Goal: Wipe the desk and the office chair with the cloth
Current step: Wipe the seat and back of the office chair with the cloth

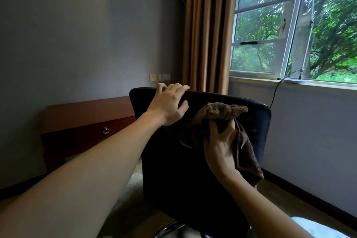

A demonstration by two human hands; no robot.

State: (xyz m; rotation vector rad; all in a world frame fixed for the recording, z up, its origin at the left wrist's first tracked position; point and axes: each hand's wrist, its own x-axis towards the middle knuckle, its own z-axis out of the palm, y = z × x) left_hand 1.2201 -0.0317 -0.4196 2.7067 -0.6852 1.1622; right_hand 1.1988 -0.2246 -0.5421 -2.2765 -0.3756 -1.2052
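the black chair (193,160) stands with its backrest toward the camera, and both hands are at that backrest. the wooden desk (87,118) sits against the wall, left of the left hand and beyond it, apart from both hands. the left arm reaches forward, nearly straight. the left hand (168,106) hooks its fingers over the backrest's top edge with the thumb on the near face, clasping the chair. just right of it and a little lower, the right hand (220,147) is raised, fingers curled tight around a bunched brown cloth (226,111). the cloth bulges above those fingers over the backrest's near face and hangs down right of the wrist.
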